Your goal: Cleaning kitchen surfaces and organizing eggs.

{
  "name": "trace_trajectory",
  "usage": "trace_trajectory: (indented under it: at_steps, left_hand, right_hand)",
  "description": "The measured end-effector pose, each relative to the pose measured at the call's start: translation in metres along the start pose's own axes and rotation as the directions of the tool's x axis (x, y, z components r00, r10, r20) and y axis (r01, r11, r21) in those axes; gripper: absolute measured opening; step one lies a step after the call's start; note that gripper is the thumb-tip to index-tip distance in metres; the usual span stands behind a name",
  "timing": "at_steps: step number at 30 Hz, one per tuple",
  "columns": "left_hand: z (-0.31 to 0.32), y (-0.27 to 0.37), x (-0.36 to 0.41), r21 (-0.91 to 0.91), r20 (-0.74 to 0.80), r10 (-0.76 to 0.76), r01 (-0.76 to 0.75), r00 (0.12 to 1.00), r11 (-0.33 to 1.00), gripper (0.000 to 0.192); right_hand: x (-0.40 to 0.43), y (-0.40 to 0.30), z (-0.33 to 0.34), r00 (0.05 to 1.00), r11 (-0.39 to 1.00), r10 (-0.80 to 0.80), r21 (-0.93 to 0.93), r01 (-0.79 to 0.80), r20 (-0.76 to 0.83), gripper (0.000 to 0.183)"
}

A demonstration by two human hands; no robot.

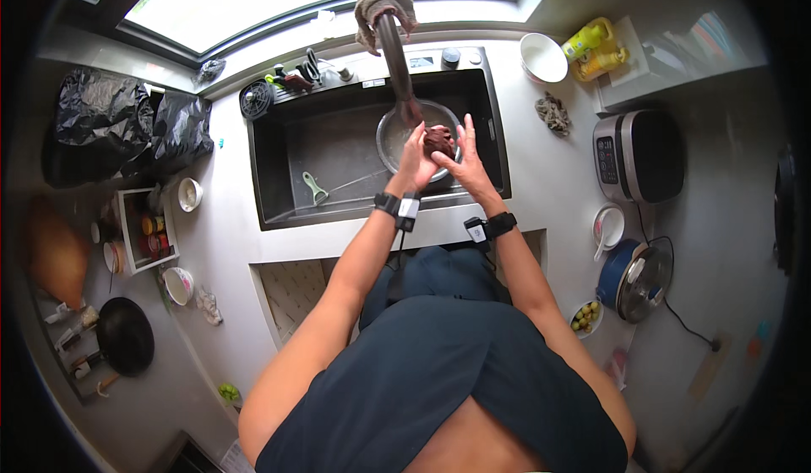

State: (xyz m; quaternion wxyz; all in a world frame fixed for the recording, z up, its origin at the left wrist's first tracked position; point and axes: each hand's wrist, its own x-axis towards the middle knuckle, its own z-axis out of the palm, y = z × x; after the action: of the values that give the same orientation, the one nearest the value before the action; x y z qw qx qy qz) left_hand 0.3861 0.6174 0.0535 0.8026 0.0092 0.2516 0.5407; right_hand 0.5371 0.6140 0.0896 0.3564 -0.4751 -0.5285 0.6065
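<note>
In the head view, a wrinkled dark red-brown lump (438, 142), perhaps meat, rests against the palm and fingers of my left hand (415, 166). My right hand (467, 167) is at its other side with fingers spread; its thumb overlaps the lump's lower edge. Both are over a round, see-through or metal basin (382, 150) in the black sink (329, 150). Just above the lump ends the dark faucet (398, 55), with a grey-brown cloth (374, 4) draped over its top. A pale green peeler (314, 188) lies on the sink floor, left of the basin.
Right of the sink are a white bowl (543, 59), a crumpled rag (553, 114), yellow bottles (592, 48), a countertop appliance (640, 156) and a blue pot (613, 276). On the left stand black plastic bags (104, 109), a spice rack (149, 229) and a hanging frying pan (125, 337).
</note>
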Motion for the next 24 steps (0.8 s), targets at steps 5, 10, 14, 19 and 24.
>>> trace_trajectory:
  at_steps: [5, 10, 14, 19, 24]
  left_hand:
    - [0.039, -0.020, -0.035, 0.043, -0.004, 0.069, -0.068, 0.998, 0.997, 0.049]
    - [0.054, -0.007, -0.055, 0.791, 0.098, 0.244, -0.224, 0.965, 0.570, 0.055]
    - [0.096, 0.011, -0.072, 0.703, 0.671, 0.215, -0.517, 0.709, -0.489, 0.072]
    - [0.085, -0.009, -0.056, 0.608, 0.725, 0.235, -0.441, 0.647, -0.660, 0.066]
    - [0.084, -0.017, -0.041, 0.714, 0.607, 0.370, -0.279, 0.703, -0.642, 0.042]
  right_hand:
    - [-0.007, -0.019, -0.010, 0.993, 0.971, -0.079, -0.219, 0.095, 0.082, 0.127]
    - [-0.011, -0.052, -0.025, 0.990, 0.920, -0.125, -0.366, 0.143, 0.071, 0.123]
    - [-0.008, -0.065, -0.039, 0.978, 0.885, -0.198, -0.418, 0.207, 0.064, 0.120]
    - [-0.002, -0.088, -0.023, 0.963, 0.849, -0.213, -0.456, 0.265, 0.163, 0.113]
    - [0.005, -0.086, -0.021, 0.934, 0.777, -0.243, -0.524, 0.349, 0.261, 0.116]
